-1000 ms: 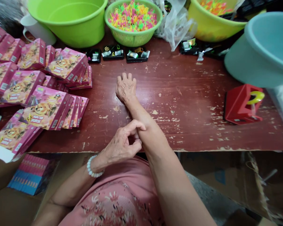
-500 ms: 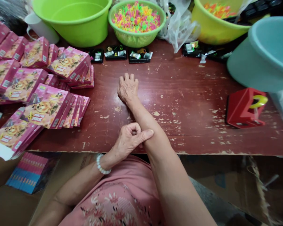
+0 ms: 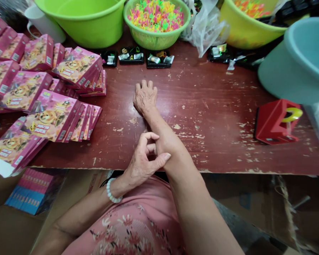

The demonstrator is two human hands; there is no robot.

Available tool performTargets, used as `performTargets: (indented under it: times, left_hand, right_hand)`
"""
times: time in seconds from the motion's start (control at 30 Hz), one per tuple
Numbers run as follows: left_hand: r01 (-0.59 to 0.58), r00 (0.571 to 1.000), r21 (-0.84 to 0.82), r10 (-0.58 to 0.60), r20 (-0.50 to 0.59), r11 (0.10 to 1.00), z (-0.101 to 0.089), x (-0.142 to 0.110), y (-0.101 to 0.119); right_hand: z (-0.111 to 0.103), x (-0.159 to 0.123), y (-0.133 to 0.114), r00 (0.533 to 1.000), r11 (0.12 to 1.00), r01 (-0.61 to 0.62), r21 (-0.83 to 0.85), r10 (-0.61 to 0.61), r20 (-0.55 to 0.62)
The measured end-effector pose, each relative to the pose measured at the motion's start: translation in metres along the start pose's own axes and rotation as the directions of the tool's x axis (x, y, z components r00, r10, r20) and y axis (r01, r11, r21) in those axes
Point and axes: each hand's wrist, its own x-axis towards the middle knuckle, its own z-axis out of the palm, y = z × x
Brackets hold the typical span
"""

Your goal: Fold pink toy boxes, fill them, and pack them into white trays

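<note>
Left hand (image 3: 145, 158): fingers (image 3: 149, 136) pinching the right forearm (image 3: 171, 141) above the surface's (image 3: 223, 124) near edge. Pinch lightly, brace through right hand (image 3: 145, 97), knuckles up; its fingertips hidden, spread can't tell.

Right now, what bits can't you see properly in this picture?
In the head view:
- The palm of the right hand: facing away, hidden by the hand's own back.
- The far rim of the big green tub: cut off by the top edge.
- Tiny print on the pink boxes: too small and blurred.
</note>
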Motion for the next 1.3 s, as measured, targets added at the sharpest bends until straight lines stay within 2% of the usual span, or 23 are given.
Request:
performTargets:
  times: [0.2,0.27,0.37,0.53,0.63,0.7,0.73,0.77,0.8,0.83,0.87,0.9,0.93,0.97,1.0,1.07,1.13,1.23,1.3]
  left_hand:
    - [-0.18,0.983,0.267,0.181,0.024,0.947,-0.006,0.0,-0.002]
    - [-0.224,0.974,0.302,0.226,0.029,0.927,-0.007,0.0,-0.002]
    - [-0.243,0.97,0.292,0.236,0.059,0.925,-0.008,-0.003,-0.003]
    - [-0.21,0.976,0.315,0.178,0.127,0.926,-0.016,-0.017,-0.004]
    - [-0.208,0.978,0.422,0.178,0.108,0.883,-0.033,-0.035,0.005]
    - [-0.226,0.967,0.506,0.256,0.011,0.833,-0.055,-0.054,0.016]
    - [-0.227,0.945,0.548,0.318,-0.076,0.805,-0.07,-0.064,0.023]
    - [-0.214,0.9,0.596,0.394,-0.188,0.774,-0.088,-0.073,0.03]
    - [-0.186,0.832,0.639,0.466,-0.302,0.747,-0.109,-0.082,0.038]
    - [-0.157,0.729,0.671,0.543,-0.416,0.725,-0.133,-0.089,0.045]
    - [-0.113,0.597,0.727,0.631,-0.496,0.678,-0.158,-0.095,0.052]
    - [-0.051,0.441,0.788,0.722,-0.533,0.613,-0.184,-0.1,0.059]
    - [0.034,0.304,0.84,0.795,-0.526,0.542,-0.21,-0.105,0.065]
    - [0.148,0.246,0.868,0.832,-0.497,0.475,-0.234,-0.11,0.071]
    - [0.258,0.275,0.874,0.836,-0.475,0.412,-0.256,-0.116,0.077]
    - [0.455,0.454,0.858,0.768,-0.452,0.236,-0.292,-0.126,0.086]
    - [0.518,0.516,0.838,0.717,-0.468,0.174,-0.315,-0.133,0.092]
    - [0.606,0.648,0.791,0.525,-0.551,0.082,-0.33,-0.131,0.092]
    - [0.646,0.705,0.762,0.353,-0.615,0.038,-0.333,-0.124,0.089]
  right_hand:
    - [0.002,-0.001,0.0,1.0,1.0,-0.004,-0.015,0.004,-0.021]
    - [0.001,-0.001,0.0,1.0,1.0,-0.008,-0.021,0.008,-0.02]
    - [0.0,-0.001,0.0,1.0,1.0,-0.008,-0.023,0.007,-0.002]
    - [0.001,0.0,0.002,1.0,1.0,0.001,0.021,-0.001,-0.02]
    - [0.0,0.0,0.004,0.999,0.998,-0.027,0.048,0.029,-0.032]
    - [-0.001,0.001,0.007,0.997,0.994,-0.075,0.073,0.077,-0.02]
    - [-0.001,0.002,0.008,0.995,0.991,-0.1,0.085,0.102,-0.016]
    - [0.0,0.003,0.009,0.993,0.989,-0.118,0.093,0.12,-0.015]
    - [0.0,0.003,0.01,0.992,0.987,-0.126,0.099,0.128,-0.015]
    - [0.0,0.004,0.011,0.992,0.987,-0.124,0.103,0.127,-0.016]
    - [0.0,0.004,0.012,0.993,0.988,-0.115,0.106,0.118,-0.017]
    - [-0.001,0.004,0.012,0.994,0.989,-0.102,0.11,0.105,-0.019]
    - [-0.001,0.003,0.013,0.995,0.989,-0.09,0.116,0.093,-0.021]
    - [-0.002,0.003,0.013,0.996,0.989,-0.08,0.124,0.084,-0.026]
    - [-0.002,0.003,0.013,0.996,0.989,-0.078,0.129,0.083,-0.037]
    - [-0.001,0.007,0.014,0.993,0.988,-0.1,0.116,0.107,-0.059]
    - [0.0,0.013,0.012,0.989,0.986,-0.131,0.107,0.137,-0.049]
    - [-0.003,0.017,0.008,0.985,0.981,-0.165,0.105,0.17,-0.042]
    - [-0.007,0.015,0.006,0.984,0.981,-0.17,0.098,0.174,-0.04]
